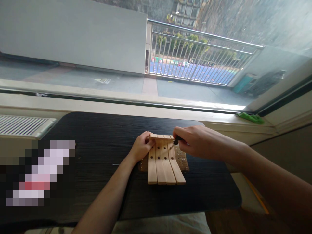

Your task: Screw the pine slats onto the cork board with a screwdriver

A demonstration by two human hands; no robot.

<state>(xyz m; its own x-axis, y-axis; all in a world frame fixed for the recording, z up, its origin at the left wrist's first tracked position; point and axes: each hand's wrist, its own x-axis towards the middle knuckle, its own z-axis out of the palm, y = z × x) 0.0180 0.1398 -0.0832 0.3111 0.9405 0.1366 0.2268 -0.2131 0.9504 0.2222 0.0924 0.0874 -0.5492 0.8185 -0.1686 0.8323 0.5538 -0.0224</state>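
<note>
A small piece made of light wooden slats (162,170), with rows of dark round holes, rests on a brown pitted board (182,157). My left hand (143,145) grips the slatted piece at its far left edge, the thumb lying on top. In my right hand (187,139) is a screwdriver (177,141) with a dark handle, its fingers wrapped round it. The short metal shaft slants down to the right-hand slat, its tip at a spot in the upper row of holes. Whether a screw sits under the tip is too small to tell.
Everything rests on a black table (97,143) with rounded corners. Behind it runs a window sill with a green cloth (251,118). A white slatted radiator cover (26,126) stands at the left. A thin metal piece (117,164) lies left of the board.
</note>
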